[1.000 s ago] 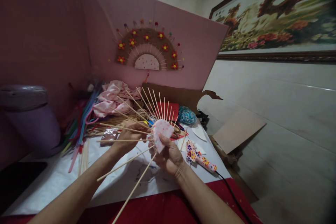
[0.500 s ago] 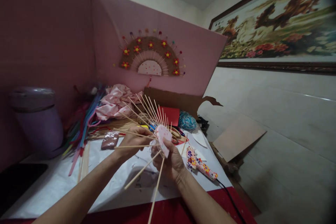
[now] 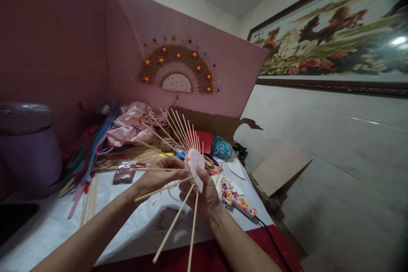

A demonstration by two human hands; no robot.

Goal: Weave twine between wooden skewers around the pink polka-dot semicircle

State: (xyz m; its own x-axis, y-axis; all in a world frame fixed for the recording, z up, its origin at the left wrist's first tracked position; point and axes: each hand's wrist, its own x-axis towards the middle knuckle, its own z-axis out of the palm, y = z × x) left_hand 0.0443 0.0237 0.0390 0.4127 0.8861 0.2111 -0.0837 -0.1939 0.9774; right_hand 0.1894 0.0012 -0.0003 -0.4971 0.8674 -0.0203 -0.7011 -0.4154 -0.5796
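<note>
A half-circle piece (image 3: 196,163) covered in pink spotted cloth is gripped by my right hand (image 3: 205,195), the thumb on its face and the fingers behind. Thin wooden sticks (image 3: 174,234) fan out from its curved edge, some pointing away and some toward me. My left hand (image 3: 162,172) is closed at the base of the sticks on the left side; what its fingertips pinch is hidden. A thin pale string loops below that hand. On the wall board, a finished-looking fan decoration (image 3: 177,83) has a similar half circle, a brown band and red flowers.
A flowered glue gun (image 3: 237,199) with a black cord lies at right. Behind are blue yarn (image 3: 222,147), red card (image 3: 204,141) and crumpled pink cloth (image 3: 130,125). At left sit a brown packet (image 3: 124,173), loose sticks, colored pipe cleaners and a purple bin (image 3: 30,153).
The fan of sticks has turned slightly in my hands; the lower left sticks have shifted. Both hands still hold close together at the piece. The view has swung a little rightward.
</note>
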